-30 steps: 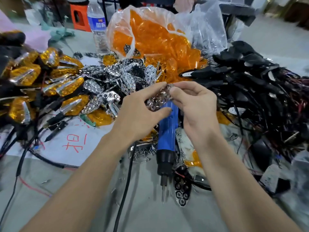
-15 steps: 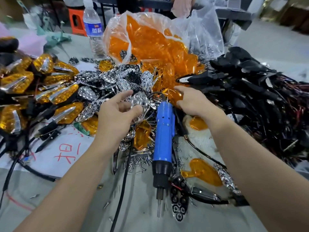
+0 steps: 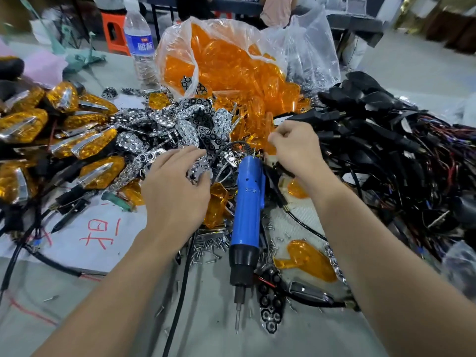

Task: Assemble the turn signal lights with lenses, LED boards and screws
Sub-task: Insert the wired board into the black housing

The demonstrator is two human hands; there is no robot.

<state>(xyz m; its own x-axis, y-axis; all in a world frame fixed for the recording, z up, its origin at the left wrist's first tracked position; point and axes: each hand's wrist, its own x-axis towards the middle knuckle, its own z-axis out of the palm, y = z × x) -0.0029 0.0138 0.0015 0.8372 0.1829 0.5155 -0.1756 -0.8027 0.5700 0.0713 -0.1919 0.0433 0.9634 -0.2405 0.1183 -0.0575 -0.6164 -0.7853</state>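
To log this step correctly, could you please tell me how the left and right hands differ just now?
The left hand lies flatter, pinching a chrome reflector; the right hand is curled tighter, pinching an orange lens. The left hand sits nearer the camera, the right hand farther back. Both flank the blue screwdriver.

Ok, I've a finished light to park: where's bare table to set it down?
Bare grey table lies near you, left of the black cable and below the white sheet. A narrower strip runs between cable and screwdriver. Farther back, reflectors, orange lenses and black housings crowd it.
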